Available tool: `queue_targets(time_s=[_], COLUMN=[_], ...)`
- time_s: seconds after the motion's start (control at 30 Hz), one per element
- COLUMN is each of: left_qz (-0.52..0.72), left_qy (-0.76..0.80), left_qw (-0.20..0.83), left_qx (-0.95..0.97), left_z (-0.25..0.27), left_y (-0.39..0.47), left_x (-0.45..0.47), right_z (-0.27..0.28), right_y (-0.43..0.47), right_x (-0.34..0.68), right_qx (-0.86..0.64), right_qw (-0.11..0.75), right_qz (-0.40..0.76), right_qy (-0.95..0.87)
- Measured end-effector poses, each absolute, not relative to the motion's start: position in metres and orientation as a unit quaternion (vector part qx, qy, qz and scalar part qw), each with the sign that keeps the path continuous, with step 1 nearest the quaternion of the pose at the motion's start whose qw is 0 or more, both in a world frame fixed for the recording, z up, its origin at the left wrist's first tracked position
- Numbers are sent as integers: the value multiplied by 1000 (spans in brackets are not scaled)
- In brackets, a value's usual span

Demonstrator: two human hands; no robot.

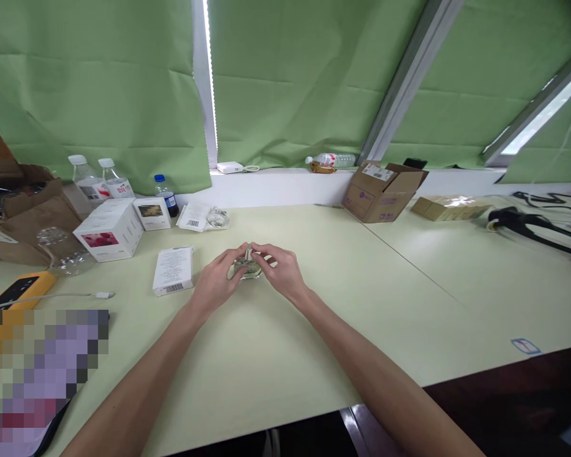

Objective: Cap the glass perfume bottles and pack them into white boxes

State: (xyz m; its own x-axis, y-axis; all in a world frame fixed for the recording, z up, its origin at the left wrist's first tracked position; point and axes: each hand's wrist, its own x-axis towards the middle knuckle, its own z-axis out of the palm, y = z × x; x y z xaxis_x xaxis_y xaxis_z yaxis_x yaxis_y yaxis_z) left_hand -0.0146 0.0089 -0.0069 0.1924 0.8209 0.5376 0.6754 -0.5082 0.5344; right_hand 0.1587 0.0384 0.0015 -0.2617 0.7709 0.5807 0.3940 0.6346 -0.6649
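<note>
A small clear glass bottle (251, 273) with a shiny, narrow neck stands on the pale table in front of me. My left hand (217, 280) closes on it from the left, thumb low against the glass and fingertips up by the neck. From the other side, my right hand (282, 271) has its fingers pinched at the neck and top. The fingers partly cover the bottle, so its cap area is hard to make out. Left of my left hand lies a white printed box (173, 270) with a barcode.
White boxes (111, 230), a blue-capped bottle (165, 193) and a clear plastic package (217, 218) stand back left. An opened cardboard box (379, 193) sits back right, near a flat yellowish box (450, 207) and a black object (528, 222). A white cable (66, 295) lies left.
</note>
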Motion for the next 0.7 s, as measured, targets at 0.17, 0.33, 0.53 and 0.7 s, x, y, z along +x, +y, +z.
queue_targets(time_s=[0.17, 0.33, 0.53, 0.7], left_qz=[414, 416, 394, 384], left_qy=[482, 478, 495, 499], left_qw=[92, 88, 83, 88], left_qx=[767, 769, 770, 772], left_z=[-7, -7, -3, 3], left_y=[9, 10, 7, 2], left_x=[-15, -15, -13, -14], right_z=[1, 0, 5, 2], right_y=[40, 41, 37, 40], right_x=[158, 158, 165, 171], right_qx=[-381, -392, -402, -414], right_qw=[464, 449, 401, 310], right_qz=[191, 190, 177, 178], right_qy=[-776, -780, -804, -837])
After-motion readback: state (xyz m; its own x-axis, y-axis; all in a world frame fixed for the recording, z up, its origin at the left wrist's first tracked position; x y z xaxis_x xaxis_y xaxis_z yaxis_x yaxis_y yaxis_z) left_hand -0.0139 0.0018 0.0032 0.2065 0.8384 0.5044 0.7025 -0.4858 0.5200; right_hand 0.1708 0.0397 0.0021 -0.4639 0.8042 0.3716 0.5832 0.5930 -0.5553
